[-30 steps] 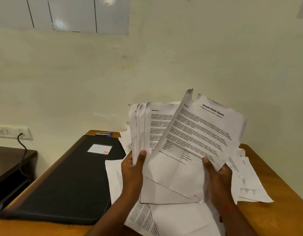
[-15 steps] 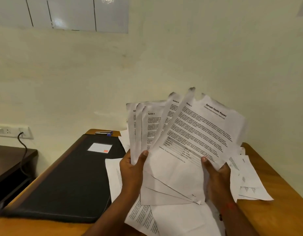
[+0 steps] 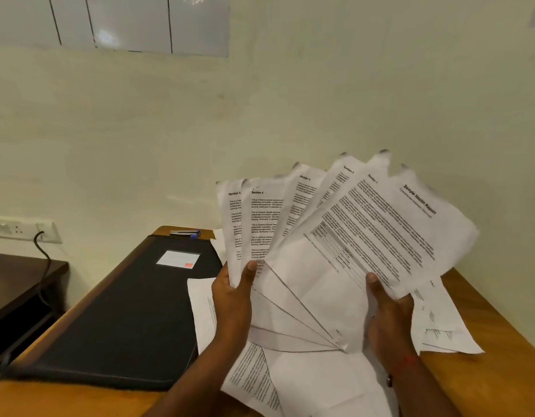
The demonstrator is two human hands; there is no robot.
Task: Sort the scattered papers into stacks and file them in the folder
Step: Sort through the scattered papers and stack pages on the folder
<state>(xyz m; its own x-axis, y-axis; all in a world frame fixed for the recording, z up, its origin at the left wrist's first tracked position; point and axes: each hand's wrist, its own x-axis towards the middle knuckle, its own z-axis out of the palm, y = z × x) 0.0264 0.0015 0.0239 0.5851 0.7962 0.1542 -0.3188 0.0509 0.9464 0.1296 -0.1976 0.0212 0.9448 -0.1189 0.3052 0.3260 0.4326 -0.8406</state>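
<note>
**Above the table, the fan of pages opens wider**

Nearest the camera, loose papers [image 3: 320, 383] lie overlapping on the wooden table [image 3: 495, 374] beneath both forearms, and more sheets trail off to the right. Over them the left hand [image 3: 233, 299] and right hand [image 3: 389, 320] hold up a fan of sheets [image 3: 365, 236], clear of the table.

The left hand grips the leftmost pages, its thumb pressed on their front near the bottom edge. The right hand grips the top page with its thumb on the printed face.

A second ago the sheets stood in two clumps, and half a second ago only four or so edges showed. Now six pages splay apart, pivoting on a shared lower corner beside the right hand. Their headings run from Section 5 at the left to "Sample Health Report" at the right. Both hands keep roughly their places.

Left of the papers the black folder [image 3: 125, 320] lies closed and flat on the table, unmoved, with a white label [image 3: 178, 259] on its cover. Beyond it, at the table's far end, lies a small silver-and-blue object [image 3: 185, 233]. Farther left, a cable [image 3: 42, 251] hangs from a wall socket [image 3: 19, 228] above a dark side table [image 3: 16, 281].
</note>
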